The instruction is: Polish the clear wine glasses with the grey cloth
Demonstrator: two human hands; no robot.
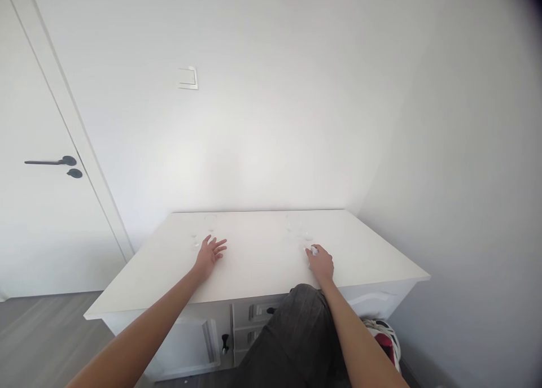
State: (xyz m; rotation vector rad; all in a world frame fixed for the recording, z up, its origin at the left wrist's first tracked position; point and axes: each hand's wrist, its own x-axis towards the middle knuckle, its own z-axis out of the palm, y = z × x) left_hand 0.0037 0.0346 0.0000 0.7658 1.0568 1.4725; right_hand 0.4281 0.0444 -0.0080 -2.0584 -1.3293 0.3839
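Note:
My left hand [210, 254] lies flat on the white table top [258, 264] with its fingers spread, holding nothing. A few faint small white or clear pieces [195, 243] lie on the table just left of its fingertips. My right hand [320, 261] rests on the table farther right, fingers curled round a small white object [314, 250] that I cannot name. More faint small pieces [298, 229] lie just beyond that hand. My knee in dark trousers [296, 326] is raised against the table's front edge.
The table stands in a corner against white walls, with drawers [254, 314] under its front. A white door with a dark handle [53, 162] is at the left. A wall switch [187, 78] sits above. A red and white item [385, 337] lies on the floor at the right.

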